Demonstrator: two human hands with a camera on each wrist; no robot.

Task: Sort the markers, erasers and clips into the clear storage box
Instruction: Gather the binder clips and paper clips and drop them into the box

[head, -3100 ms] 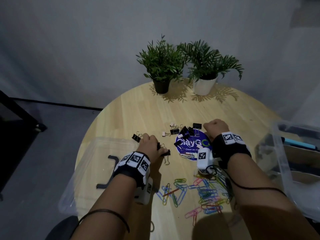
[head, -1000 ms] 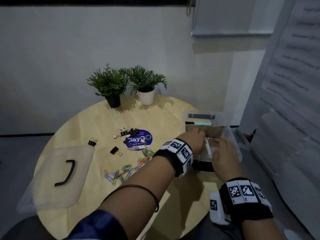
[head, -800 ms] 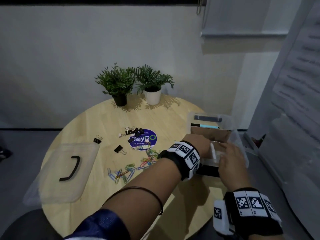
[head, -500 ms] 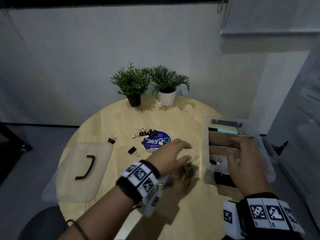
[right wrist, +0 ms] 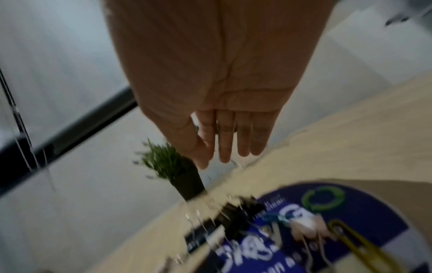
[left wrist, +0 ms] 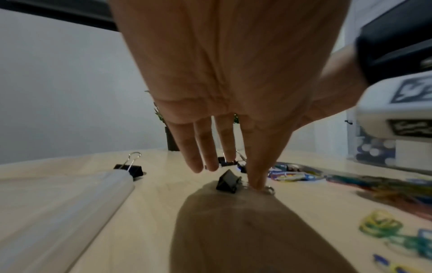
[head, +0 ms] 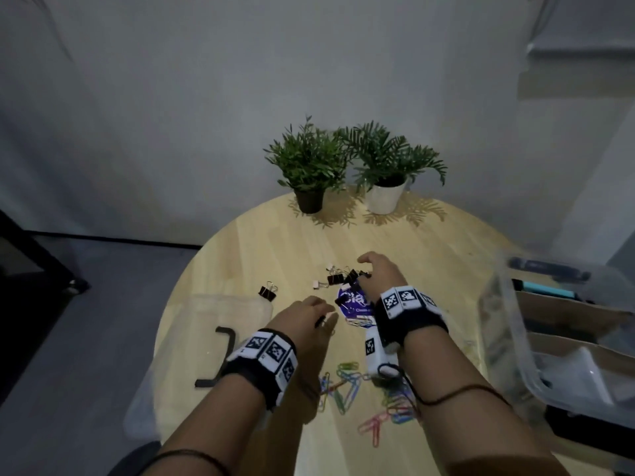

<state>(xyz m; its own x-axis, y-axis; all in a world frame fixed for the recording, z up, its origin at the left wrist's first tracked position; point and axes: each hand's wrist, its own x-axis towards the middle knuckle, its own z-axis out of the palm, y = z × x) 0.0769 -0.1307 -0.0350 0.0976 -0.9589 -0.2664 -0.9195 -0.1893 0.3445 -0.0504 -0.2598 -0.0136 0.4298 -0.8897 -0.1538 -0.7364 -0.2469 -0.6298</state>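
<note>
A black binder clip (left wrist: pixel 228 182) lies alone on the wooden table (head: pixel 429 255). My left hand (head: pixel 323 314) (left wrist: pixel 225 174) hangs over it with straight fingers, one fingertip (left wrist: pixel 257 182) touching its wire handle. More black binder clips (head: pixel 340 278) (right wrist: pixel 236 212) sit in a pile by a blue sticker (head: pixel 354 304). My right hand (head: pixel 369 267) (right wrist: pixel 224 157) hovers just above that pile, fingers straight, holding nothing. Another binder clip (head: pixel 268 292) (left wrist: pixel 129 168) lies further left. Coloured paper clips (head: pixel 343 379) are scattered near me. The clear storage box (head: pixel 515 338), with cardboard dividers and markers (head: pixel 539 292), stands at the right.
The box's clear lid (head: pixel 192 324) with a black handle (head: pixel 223 355) lies at the table's left edge. Two potted plants (head: pixel 309 166) (head: pixel 388 166) stand at the back. A wall is close behind the table, and dark furniture (head: pixel 31 262) stands on the floor to the left.
Both hands have left the storage box and moved left to the binder clips. The left hand has come down on the lone clip and the right hand over the pile.
</note>
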